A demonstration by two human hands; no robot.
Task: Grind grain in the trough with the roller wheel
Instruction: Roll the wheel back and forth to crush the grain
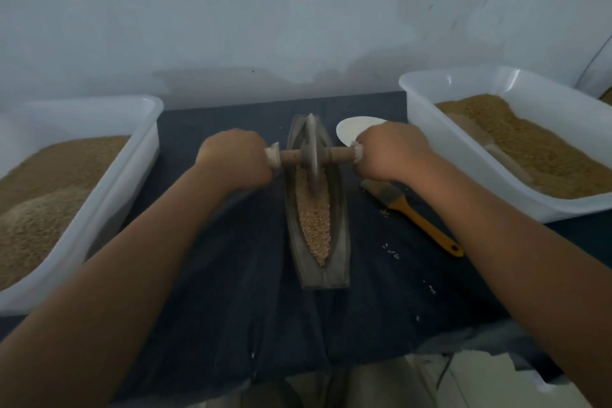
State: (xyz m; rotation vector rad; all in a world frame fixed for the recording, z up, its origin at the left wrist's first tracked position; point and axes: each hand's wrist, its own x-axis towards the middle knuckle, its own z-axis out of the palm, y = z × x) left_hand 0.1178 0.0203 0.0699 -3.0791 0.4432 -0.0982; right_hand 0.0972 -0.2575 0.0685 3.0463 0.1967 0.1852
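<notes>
A narrow boat-shaped trough (pixel 341 242) lies lengthwise on the dark cloth, its groove filled with pale grain (pixel 316 225). A grey roller wheel (pixel 313 156) stands upright in the far half of the trough on a wooden axle (pixel 337 153). My left hand (pixel 235 157) grips the axle's left end. My right hand (pixel 390 154) grips the right end. Both fists hide the handle ends.
A white tub of grain (pixel 99 175) sits at the left, another white tub (pixel 530 199) at the right. A brush with an orange handle (pixel 420 219) lies right of the trough. A white scoop (pixel 351 129) lies behind my right hand. Loose grains dot the cloth (pixel 231 291).
</notes>
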